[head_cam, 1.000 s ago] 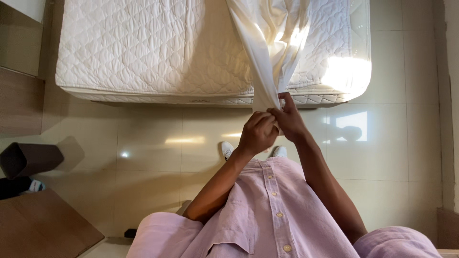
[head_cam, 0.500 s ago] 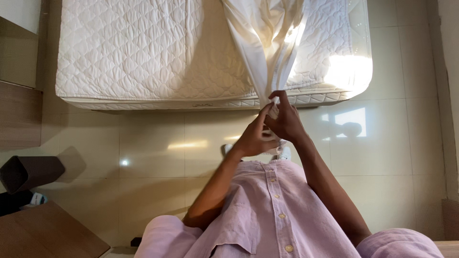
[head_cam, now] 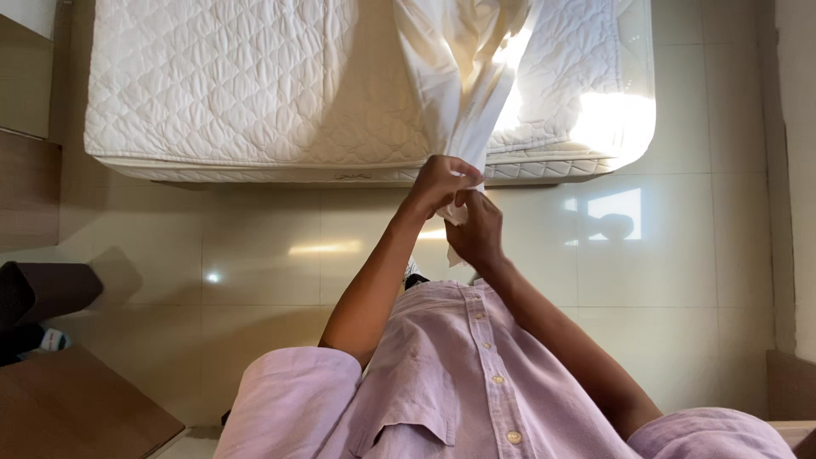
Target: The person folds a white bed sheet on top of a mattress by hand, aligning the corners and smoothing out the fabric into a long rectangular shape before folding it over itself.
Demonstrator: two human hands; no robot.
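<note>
Left hand (head_cam: 439,183) now higher – white sheet (head_cam: 463,76) bunched, creased, sunlit

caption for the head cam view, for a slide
Both hands, left hand and right hand, grip a hanging white sheet before a bare quilted mattress.

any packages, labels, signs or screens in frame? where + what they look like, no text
Small label or packet: far left edge, on the dark things beside the wooden furniture; pale with a green patch, too small to tell which.
Maker's mark: middle of the white quilted mattress's side panel, small and dark.
No signs or screens.
Both hands, left hand and right hand, grip a white sheet, unmarked.
</note>
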